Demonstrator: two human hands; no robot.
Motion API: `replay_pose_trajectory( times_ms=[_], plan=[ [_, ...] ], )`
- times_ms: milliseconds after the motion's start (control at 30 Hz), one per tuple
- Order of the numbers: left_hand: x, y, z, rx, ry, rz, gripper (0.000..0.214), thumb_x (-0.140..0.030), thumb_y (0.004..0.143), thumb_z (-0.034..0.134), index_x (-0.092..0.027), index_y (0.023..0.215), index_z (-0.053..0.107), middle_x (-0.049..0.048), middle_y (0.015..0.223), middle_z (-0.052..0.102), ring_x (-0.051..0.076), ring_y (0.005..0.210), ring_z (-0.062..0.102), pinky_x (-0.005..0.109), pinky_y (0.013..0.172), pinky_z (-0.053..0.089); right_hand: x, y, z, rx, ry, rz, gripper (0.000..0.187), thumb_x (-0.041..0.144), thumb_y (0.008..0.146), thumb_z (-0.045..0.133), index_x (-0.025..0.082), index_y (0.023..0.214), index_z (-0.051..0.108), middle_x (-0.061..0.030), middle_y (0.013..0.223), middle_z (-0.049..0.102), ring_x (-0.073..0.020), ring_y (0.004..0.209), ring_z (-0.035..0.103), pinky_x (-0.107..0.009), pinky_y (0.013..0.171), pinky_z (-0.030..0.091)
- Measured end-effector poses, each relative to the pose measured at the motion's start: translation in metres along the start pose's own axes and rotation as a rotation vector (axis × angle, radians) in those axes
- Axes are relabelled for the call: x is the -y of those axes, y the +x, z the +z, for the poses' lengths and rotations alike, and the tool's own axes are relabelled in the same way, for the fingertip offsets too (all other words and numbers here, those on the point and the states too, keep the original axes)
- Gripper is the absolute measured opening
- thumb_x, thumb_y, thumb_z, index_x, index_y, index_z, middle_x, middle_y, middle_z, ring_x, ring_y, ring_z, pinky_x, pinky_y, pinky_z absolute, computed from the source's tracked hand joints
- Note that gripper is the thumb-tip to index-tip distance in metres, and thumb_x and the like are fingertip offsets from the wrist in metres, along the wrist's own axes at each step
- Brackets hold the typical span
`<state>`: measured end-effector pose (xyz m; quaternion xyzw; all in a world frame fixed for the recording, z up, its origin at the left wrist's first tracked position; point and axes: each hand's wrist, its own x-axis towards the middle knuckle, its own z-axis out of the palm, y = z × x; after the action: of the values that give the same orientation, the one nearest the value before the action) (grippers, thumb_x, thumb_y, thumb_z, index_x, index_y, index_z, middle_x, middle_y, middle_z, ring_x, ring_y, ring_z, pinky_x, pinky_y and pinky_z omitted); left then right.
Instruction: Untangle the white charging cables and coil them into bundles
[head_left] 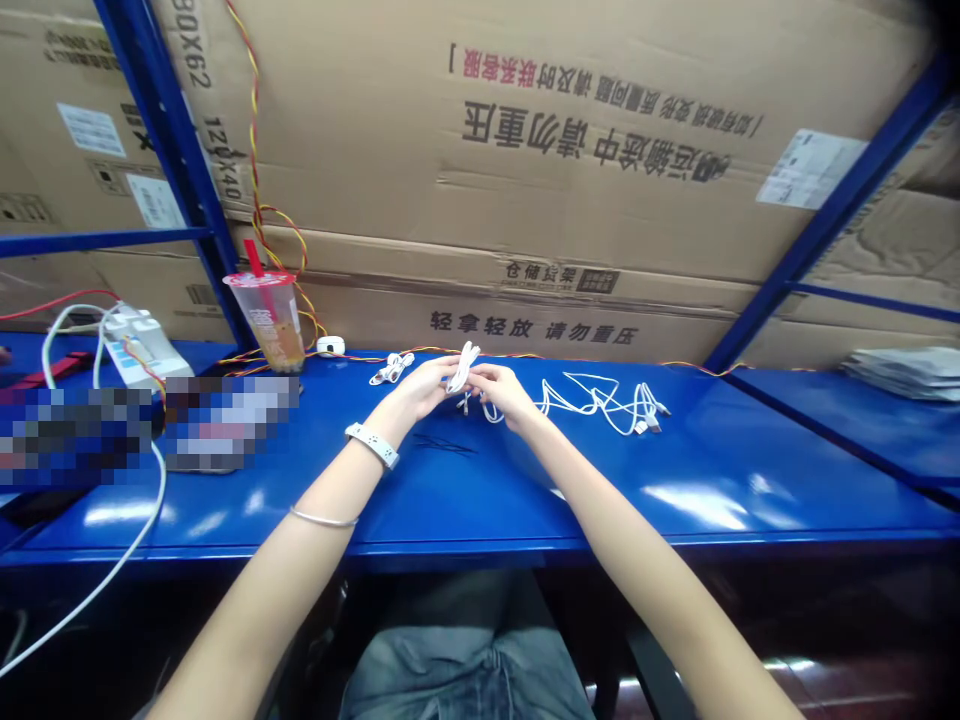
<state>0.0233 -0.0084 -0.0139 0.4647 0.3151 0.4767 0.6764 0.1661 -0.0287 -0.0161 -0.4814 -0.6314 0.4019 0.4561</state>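
Note:
A white charging cable (463,367), folded into a small bundle, is pinched between my two hands above the blue shelf. My left hand (426,388) grips the bundle from the left. On its other side, my right hand (501,391) has its fingers closed on the same cable, and a loose loop hangs below. Thin black ties (444,445) lie on the shelf just below my hands. To the left rests a coiled white cable (391,368). Several loose, tangled white cables (600,400) are spread to the right.
A bubble tea cup (268,320) with a red straw stands at the back left, near a white earbud case (330,346). A white power strip (142,345) and a blurred phone-like slab (236,425) lie left. Cardboard (540,230) backs the blue shelf (480,510).

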Motion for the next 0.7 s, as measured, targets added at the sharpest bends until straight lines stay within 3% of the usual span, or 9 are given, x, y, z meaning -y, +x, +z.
replay_pose_trajectory(
  times_ms=[167,300,533,700],
  plan=[
    [0.007,-0.001,0.004,-0.104,0.047,0.050,0.019,0.001,0.075,0.059,-0.014,0.086,0.057,0.0016,0.068,0.064,0.013,0.063,0.062,0.032,0.074,0.055,-0.004,0.000,0.002,-0.014,0.050,0.052,0.018,0.027,0.078,0.061,0.013,0.086,0.070,-0.0038,0.076,0.067,-0.0104,0.066,0.054,-0.019,0.055,0.038],
    [0.007,-0.003,0.011,-0.088,0.028,0.063,0.011,-0.004,0.076,0.055,-0.012,0.071,0.059,0.0013,0.063,0.060,0.011,0.058,0.058,0.029,0.070,0.054,-0.006,0.000,0.002,-0.027,0.093,0.105,0.022,0.032,0.076,0.062,0.014,0.086,0.070,-0.0053,0.082,0.069,-0.0120,0.071,0.058,-0.020,0.058,0.039],
    [0.005,-0.004,0.013,-0.081,0.128,0.137,0.009,-0.014,0.076,0.059,-0.012,0.068,0.064,0.0025,0.067,0.063,0.010,0.057,0.053,0.020,0.054,0.042,-0.007,0.004,0.001,-0.052,0.176,0.108,0.015,0.025,0.070,0.059,0.015,0.080,0.064,-0.0036,0.081,0.066,-0.0102,0.067,0.055,-0.019,0.055,0.038],
    [0.004,-0.004,0.008,-0.154,0.237,0.190,0.011,-0.017,0.076,0.059,-0.013,0.067,0.064,0.0042,0.071,0.065,0.013,0.066,0.058,0.024,0.065,0.047,-0.001,0.004,-0.003,-0.114,0.238,0.122,0.004,0.021,0.072,0.054,0.018,0.072,0.053,-0.0006,0.072,0.061,-0.0097,0.062,0.058,-0.019,0.056,0.044]
  ],
)
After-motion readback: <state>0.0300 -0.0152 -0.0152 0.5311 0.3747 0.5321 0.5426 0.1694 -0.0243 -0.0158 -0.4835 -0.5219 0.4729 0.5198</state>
